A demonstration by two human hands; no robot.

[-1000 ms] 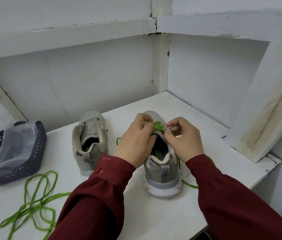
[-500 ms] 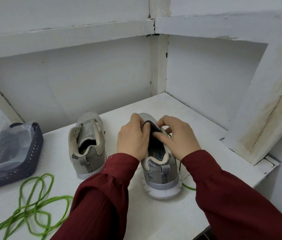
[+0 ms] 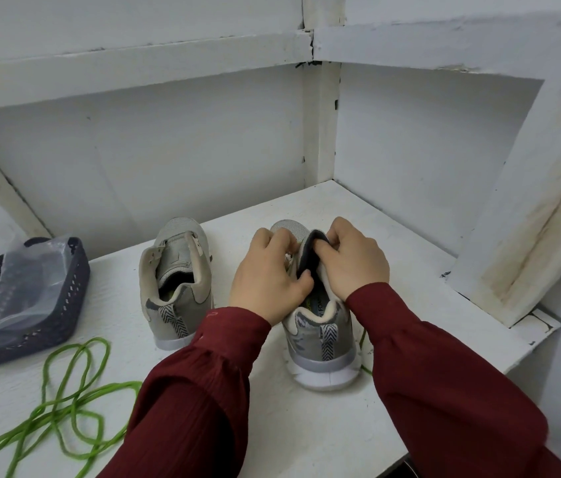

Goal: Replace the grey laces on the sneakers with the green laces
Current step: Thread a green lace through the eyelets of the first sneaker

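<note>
Two grey sneakers stand heel-toward-me on the white shelf. The left sneaker is unlaced and untouched. Both hands work on the right sneaker. My right hand pinches its dark-lined tongue and pulls it up. My left hand grips the left side of the shoe's opening, thumb on the tongue. A bit of green lace shows beside this shoe's right heel; the eyelets are hidden by my hands. A loose green lace lies coiled at the front left.
A dark plastic basket holding a clear plastic bag sits at the far left. White walls enclose the shelf at the back and right, with a slanted white beam on the right. The shelf's front edge runs near my sleeves.
The green lace that showed on top of the right sneaker a second ago is hidden now. My hands have taken hold of the tongue and lifted it up.
</note>
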